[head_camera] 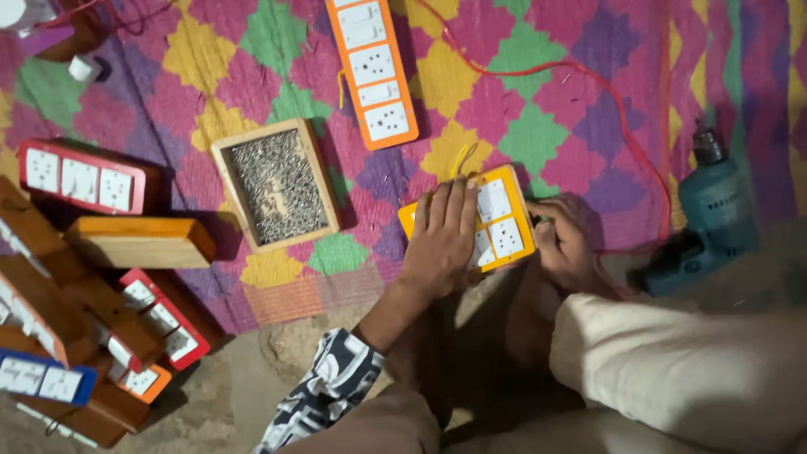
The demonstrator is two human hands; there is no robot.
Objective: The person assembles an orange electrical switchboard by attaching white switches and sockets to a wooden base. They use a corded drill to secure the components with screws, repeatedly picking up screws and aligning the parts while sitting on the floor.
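Note:
A yellow switch board (pixel 502 220) with white switches and sockets lies on the patterned mat. My left hand (pixel 441 240) lies flat on its left half, fingers stretched and pressing it down. My right hand (pixel 565 242) is at the board's right edge, fingers curled around something small that I cannot make out. A yellow wire sticks up from the board's top edge.
A wooden tray of small screws (pixel 277 185) lies left of the board. A long orange switch board (pixel 371 69) and a red cable (pixel 580 71) lie behind it. A teal electric drill (pixel 710 219) rests at right. Several red, orange and blue switch boxes (pixel 84 176) pile at left.

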